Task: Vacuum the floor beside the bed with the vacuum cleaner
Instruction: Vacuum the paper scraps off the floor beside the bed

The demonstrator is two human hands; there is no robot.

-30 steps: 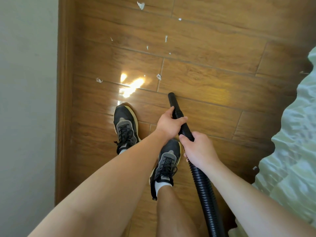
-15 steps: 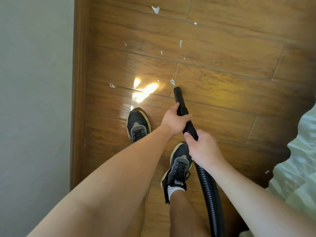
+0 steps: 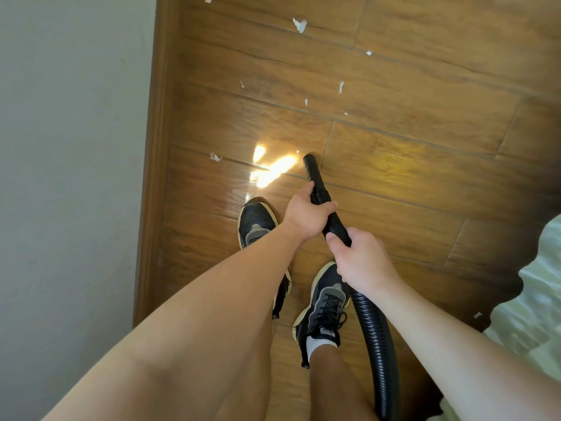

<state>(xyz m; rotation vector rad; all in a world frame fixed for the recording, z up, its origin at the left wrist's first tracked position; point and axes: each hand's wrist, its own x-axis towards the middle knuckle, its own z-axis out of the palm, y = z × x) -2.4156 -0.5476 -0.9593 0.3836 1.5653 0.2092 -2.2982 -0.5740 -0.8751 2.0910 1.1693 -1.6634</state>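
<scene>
Floor [image 3: 394, 165] of brown wood planks fills view; pale wall [image 3: 69, 147] at left, bed [image 3: 534, 299] edge with light cover at right. Black ribbed vacuum hose [image 3: 373, 326] runs up between them, open end low over planks beside sun glare, contact unclear. Left hand [image 3: 306, 217] grips hose nearer tip; right hand [image 3: 361, 259] wraps it just behind. Black shoes [image 3: 324, 308] below hands. White paper scraps [image 3: 300, 25] scattered ahead of tip.

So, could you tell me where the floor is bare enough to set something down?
Bare floor lies to the right, between the hose and the bed. Ahead, paper scraps dot it; between wall and hose, the shoes crowd it.
</scene>
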